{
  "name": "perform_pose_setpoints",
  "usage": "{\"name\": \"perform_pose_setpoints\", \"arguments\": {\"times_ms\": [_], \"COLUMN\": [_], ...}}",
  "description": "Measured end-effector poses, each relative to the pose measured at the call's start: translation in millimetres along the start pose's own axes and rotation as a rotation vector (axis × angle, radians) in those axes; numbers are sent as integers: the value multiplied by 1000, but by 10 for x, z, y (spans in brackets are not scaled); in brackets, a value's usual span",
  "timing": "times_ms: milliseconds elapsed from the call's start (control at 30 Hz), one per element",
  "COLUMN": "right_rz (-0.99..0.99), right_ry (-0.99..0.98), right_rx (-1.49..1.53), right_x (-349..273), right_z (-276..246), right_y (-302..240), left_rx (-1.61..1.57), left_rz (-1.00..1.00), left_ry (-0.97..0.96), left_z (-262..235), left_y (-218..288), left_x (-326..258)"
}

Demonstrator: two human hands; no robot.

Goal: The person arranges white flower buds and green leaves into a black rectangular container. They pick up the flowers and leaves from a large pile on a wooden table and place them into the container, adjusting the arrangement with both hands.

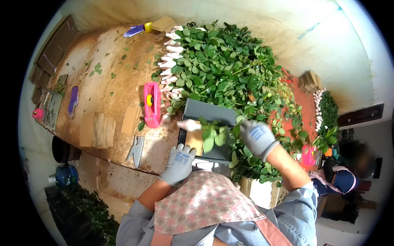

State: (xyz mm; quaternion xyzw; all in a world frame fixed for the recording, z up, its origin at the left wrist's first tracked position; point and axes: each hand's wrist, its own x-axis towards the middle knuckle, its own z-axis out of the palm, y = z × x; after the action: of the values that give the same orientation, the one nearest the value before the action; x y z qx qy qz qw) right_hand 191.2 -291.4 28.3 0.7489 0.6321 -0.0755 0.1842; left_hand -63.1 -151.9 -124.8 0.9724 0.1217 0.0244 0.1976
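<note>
A dark grey tray-like stand (209, 107) is in front of me at the table's edge. In it lies a brown cardboard sheet (194, 140), and the gloved fingers of my left hand (179, 164) are closed on its near left corner. Across the sheet lies a rose with a pale, covered-looking head (189, 125) pointing left and green leaves (214, 136) to the right. My right hand (257, 137), in a grey glove, is right of the stand, its fingers closed around the leafy stem end; the stem itself is mostly hidden among leaves.
A big heap of leafy stems (230, 65) with pale heads covers the table behind the stand. Left are a pink tape dispenser (152, 104), a stapler (136, 151), cardboard pieces (97, 130) and a purple glove (73, 101). A person (342, 180) is at far right.
</note>
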Motion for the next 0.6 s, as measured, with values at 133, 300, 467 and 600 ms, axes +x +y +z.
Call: {"name": "perform_pose_setpoints", "arguments": {"times_ms": [133, 300, 467, 600], "right_rz": [67, 230, 129, 108], "right_ry": [-286, 6, 428, 340], "right_rx": [223, 126, 379, 416], "right_x": [-49, -66, 295, 808], "right_z": [988, 952, 628, 969], "right_y": [-233, -427, -599, -891], "left_rx": [15, 42, 25, -19], "left_rz": [-11, -8, -5, 17], "left_ry": [-25, -4, -9, -28], "left_z": [15, 53, 10, -50], "left_y": [-12, -28, -15, -19], "left_x": [-4, -16, 4, 44]}}
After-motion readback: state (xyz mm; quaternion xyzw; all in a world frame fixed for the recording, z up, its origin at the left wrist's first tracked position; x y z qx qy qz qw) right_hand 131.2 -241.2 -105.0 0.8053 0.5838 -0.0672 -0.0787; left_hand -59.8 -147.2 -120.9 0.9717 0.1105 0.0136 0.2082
